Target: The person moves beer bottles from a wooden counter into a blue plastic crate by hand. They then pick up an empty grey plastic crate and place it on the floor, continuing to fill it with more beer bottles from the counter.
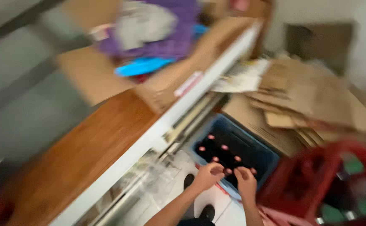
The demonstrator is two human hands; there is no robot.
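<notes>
Left hand (208, 175): curled, fingers bent at the near edge of the blue crate (266, 157); blur hid any grasp.
Right hand (245, 179): just beside it, fingers down on the rim.
Crate: on the floor, dark bottles with pink caps (224, 147), probably.
Right: red crate (312, 175).
Beyond: flattened cardboard (308, 96).
Left: wooden counter (90, 146).

Wooden white-edged counter (86, 150), flattened cardboard (312, 100) on floor, pale wall (312, 12)
</notes>
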